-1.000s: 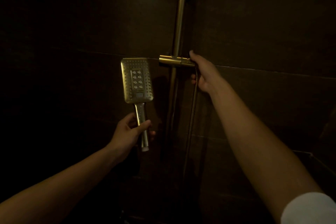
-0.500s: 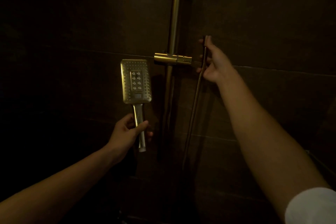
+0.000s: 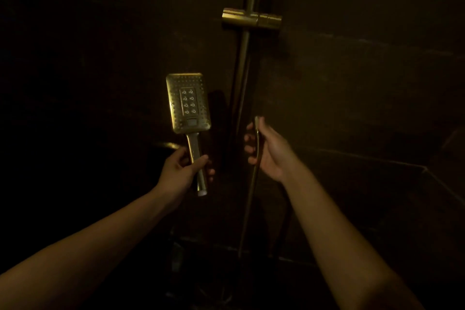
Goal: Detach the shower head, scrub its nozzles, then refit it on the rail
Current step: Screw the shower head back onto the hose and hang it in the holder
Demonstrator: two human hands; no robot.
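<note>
the left hand [image 3: 180, 171] held the shower head [image 3: 188, 102] upright by the lower part of its handle, thumb across the front, fingers [image 3: 210, 173] curled round behind; the nozzle face looked at the camera, the handle's open end showing below the grip; just right stood the rail [image 3: 243, 63], its holder [image 3: 251, 19] high above both hands; the right hand [image 3: 270, 152] gripped the hose [image 3: 256, 124] near its free end, fingers wrapped round it, apart from the handle
</note>
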